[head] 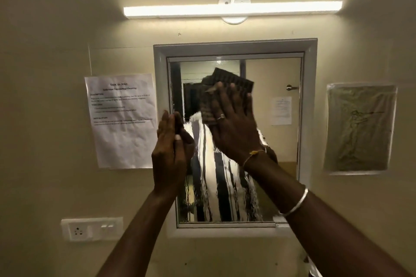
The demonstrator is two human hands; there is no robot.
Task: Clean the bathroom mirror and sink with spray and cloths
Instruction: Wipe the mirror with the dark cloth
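**Fingers [233, 94] pressed flat on cloth [227, 81] against mirror [279, 141]**

Straight, slightly spread fingers of the right hand [234, 128] are laid over the dark, waffle-textured cloth, which is pressed flat to the upper middle of the mirror glass. A ring [221, 116] is worn on one finger and a pale bangle [295, 203] on the forearm. The left hand [168, 155] is set edge-on against the left edge of the glass, fingers straight and together, nothing held. Wet streaks are seen on the lower glass. A lit bar lamp [231, 9] is mounted above; a printed notice [122, 119] is taped at left.
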